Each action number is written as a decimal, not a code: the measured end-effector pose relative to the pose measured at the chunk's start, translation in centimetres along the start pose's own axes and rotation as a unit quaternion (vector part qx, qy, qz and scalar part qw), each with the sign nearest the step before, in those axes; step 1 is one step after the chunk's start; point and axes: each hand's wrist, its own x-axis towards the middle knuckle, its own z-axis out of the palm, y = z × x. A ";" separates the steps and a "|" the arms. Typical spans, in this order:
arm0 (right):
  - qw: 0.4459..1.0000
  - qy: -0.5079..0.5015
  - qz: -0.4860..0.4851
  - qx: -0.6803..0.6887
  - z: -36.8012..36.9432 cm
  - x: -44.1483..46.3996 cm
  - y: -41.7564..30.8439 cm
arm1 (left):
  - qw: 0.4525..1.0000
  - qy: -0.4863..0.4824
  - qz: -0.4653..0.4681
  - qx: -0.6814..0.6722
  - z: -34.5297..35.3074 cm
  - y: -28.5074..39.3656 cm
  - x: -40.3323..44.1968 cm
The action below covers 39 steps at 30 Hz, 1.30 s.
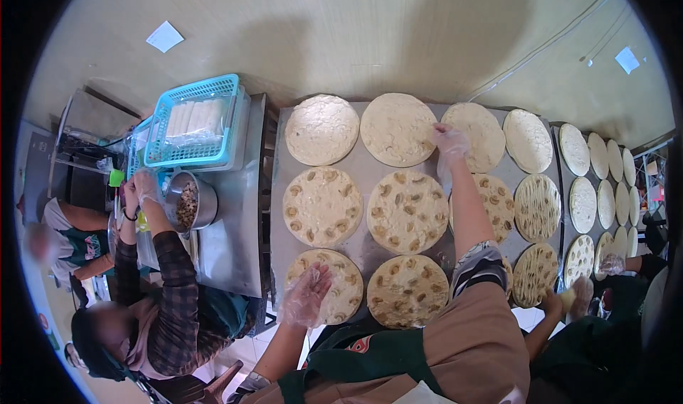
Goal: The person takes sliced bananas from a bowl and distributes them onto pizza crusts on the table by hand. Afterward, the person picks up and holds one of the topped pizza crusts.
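My left hand (308, 295), in a clear plastic glove, is held palm up with fingers extended over the left side of a front-row dough round (341, 283). I make out nothing distinct on its palm. Stretched to the back row, my right hand (451, 146), also gloved, has its fingertips drawn together at the right edge of a pale round dough base (397, 129). Whatever those fingers hold, if anything, is too small to make out. Brownish slices dot the middle-row rounds (408, 212), while a plain back-left base (321, 129) shows none.
On the left, a co-worker's gloved hands (144, 185) are beside a metal pot (201, 199) of chopped filling. A turquoise basket (231, 130) holds wrapped white items. More dough rounds (574, 150) lie on the right-hand table, where other people's hands (581, 292) work.
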 end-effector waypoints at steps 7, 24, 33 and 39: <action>0.970 -0.050 -0.004 -0.236 -3.0 -0.1 -5.3 | 1.000 0.028 0.007 -0.010 -0.1 -0.4 -0.3; 0.986 0.111 0.099 -0.074 -4.5 -4.3 -2.3 | 1.000 0.011 0.011 -0.024 0.0 -0.8 -1.3; 0.886 0.188 0.205 0.372 -9.9 -26.1 -4.5 | 0.967 -0.183 0.027 -0.173 -5.4 0.2 -4.1; 0.931 0.170 0.189 0.264 -11.3 -39.2 -3.8 | 0.968 -0.177 0.003 -0.177 -11.4 -1.3 -7.6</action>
